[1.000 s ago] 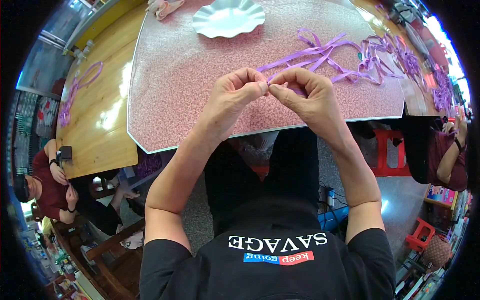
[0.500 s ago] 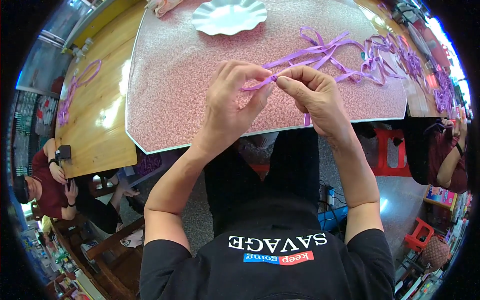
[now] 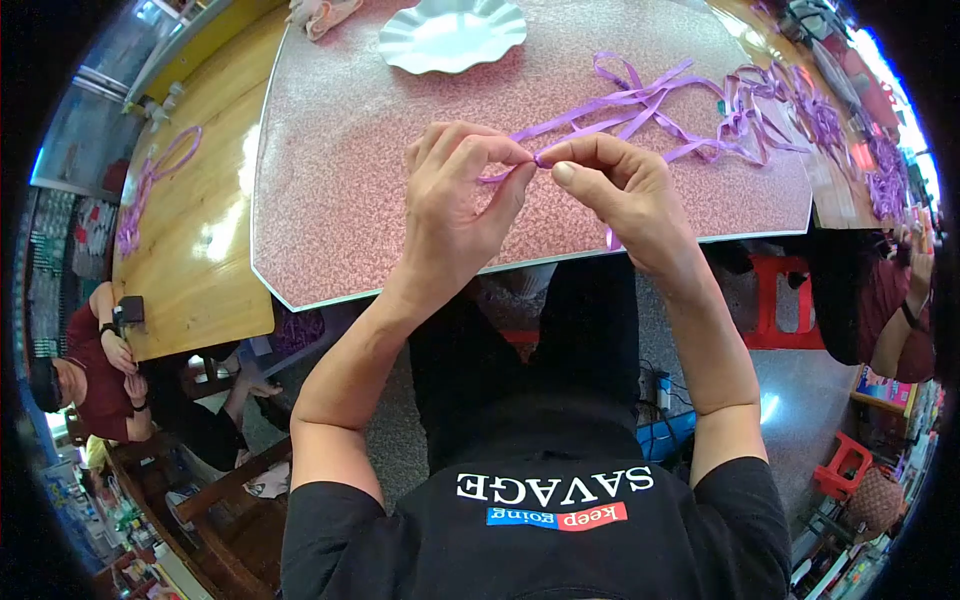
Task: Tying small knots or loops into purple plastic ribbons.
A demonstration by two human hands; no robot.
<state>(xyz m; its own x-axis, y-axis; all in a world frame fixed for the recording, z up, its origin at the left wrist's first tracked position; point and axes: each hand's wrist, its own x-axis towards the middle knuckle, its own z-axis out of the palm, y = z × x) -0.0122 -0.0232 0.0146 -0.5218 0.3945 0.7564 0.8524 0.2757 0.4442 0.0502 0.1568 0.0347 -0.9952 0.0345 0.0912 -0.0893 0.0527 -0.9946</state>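
Note:
Between my two hands, above the near part of the pink-topped table (image 3: 340, 220), is a small knotted or folded bit of a purple ribbon (image 3: 655, 97). My left hand (image 3: 455, 185) pinches it with thumb and forefinger. From the other side my right hand (image 3: 620, 190) meets it with bent forefinger and thumb, the fingertips almost touching those of the left. Lengths of the ribbon run from behind my hands to the right across the tabletop in loose loops. A short end hangs below my right hand.
A white scalloped dish (image 3: 452, 35) stands at the far side. More purple ribbon lies on the wooden table to the left (image 3: 200, 230) and in heaps at the far right (image 3: 885, 180). People sit at left and right. Red stools (image 3: 780, 300) stand on the floor.
Both hands have shifted slightly left, and their fingertips are closer together. Less of the ribbon shows between them now.

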